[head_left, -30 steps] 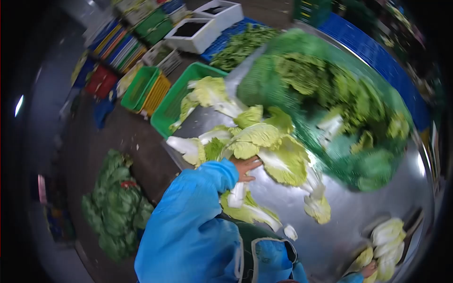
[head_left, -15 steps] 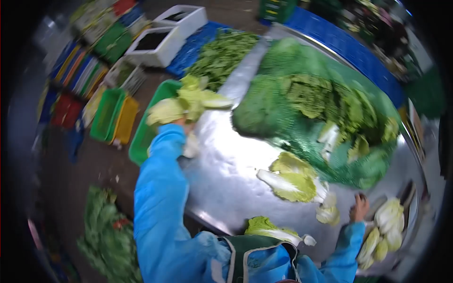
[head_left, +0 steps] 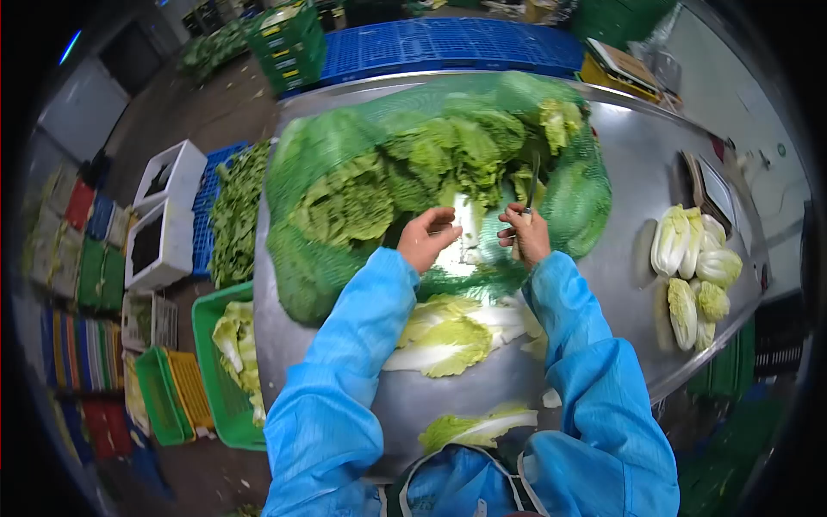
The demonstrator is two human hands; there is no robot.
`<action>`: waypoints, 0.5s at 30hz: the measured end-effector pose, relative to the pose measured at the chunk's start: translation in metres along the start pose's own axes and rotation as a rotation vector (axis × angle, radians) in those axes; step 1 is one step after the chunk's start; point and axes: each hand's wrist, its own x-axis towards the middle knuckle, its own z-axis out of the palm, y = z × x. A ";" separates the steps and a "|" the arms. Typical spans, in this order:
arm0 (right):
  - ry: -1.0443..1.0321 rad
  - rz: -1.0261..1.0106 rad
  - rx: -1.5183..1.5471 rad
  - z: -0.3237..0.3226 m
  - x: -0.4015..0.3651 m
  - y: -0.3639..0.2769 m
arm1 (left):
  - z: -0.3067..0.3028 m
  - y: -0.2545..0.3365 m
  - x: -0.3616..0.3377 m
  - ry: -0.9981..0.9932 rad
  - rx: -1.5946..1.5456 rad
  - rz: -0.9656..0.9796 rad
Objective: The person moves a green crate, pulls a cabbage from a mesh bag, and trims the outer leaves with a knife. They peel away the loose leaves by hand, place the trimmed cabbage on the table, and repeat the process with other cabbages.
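My right hand (head_left: 527, 234) is closed round the handle of a knife (head_left: 534, 179), its narrow blade pointing away from me. To its left my left hand (head_left: 429, 238) is held with fingers apart and nothing in it, over the near side of the green mesh bag (head_left: 573, 211). Leafy cabbages (head_left: 349, 202) lie in the opened bag. Loose cabbage leaves (head_left: 448, 340) rest on the metal table (head_left: 345, 392) just nearer to me than both hands, and another leaf (head_left: 474, 427) lies close to my apron.
Several trimmed cabbages (head_left: 682, 246) lie at the table's right, beside a scale (head_left: 711, 194). Left of the table stands a green crate (head_left: 226, 418) with leaves inside. White foam boxes (head_left: 164, 241) and blue pallets (head_left: 448, 43) are farther off.
The view has turned. My left hand has come from the green crate to the bag, and the leaves it held are gone from it. My right hand has moved in beside it.
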 end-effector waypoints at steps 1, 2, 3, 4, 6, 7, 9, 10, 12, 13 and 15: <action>0.004 -0.021 -0.013 -0.017 0.004 -0.002 | 0.005 -0.020 0.028 0.026 -0.018 -0.076; 0.003 -0.041 -0.028 -0.031 0.007 -0.003 | 0.012 -0.026 0.054 0.083 -0.006 -0.163; -0.002 -0.059 -0.043 -0.043 0.011 -0.004 | 0.019 -0.031 0.078 0.143 0.008 -0.250; -0.018 -0.095 -0.059 -0.050 0.019 -0.006 | 0.029 -0.042 0.101 0.174 -0.030 -0.249; -0.022 -0.260 -0.118 -0.050 0.052 -0.012 | 0.057 -0.034 0.135 0.176 -0.199 -0.390; -0.029 -0.338 -0.147 -0.050 0.072 -0.015 | 0.067 -0.038 0.151 0.111 -0.359 -0.457; 0.004 -0.505 -0.307 -0.047 0.121 -0.021 | 0.093 -0.064 0.173 0.203 -0.591 -0.529; 0.020 -0.592 -0.380 -0.041 0.141 -0.024 | 0.102 -0.056 0.175 0.268 -0.647 -0.562; -0.057 -0.570 -0.233 -0.032 0.170 -0.021 | 0.096 -0.075 0.197 0.331 -0.698 -0.504; -0.097 -0.538 -0.187 -0.030 0.182 -0.017 | 0.087 -0.077 0.205 0.275 -0.691 -0.431; -0.112 -0.546 0.007 -0.022 0.197 0.000 | 0.082 -0.085 0.218 0.317 -0.710 -0.412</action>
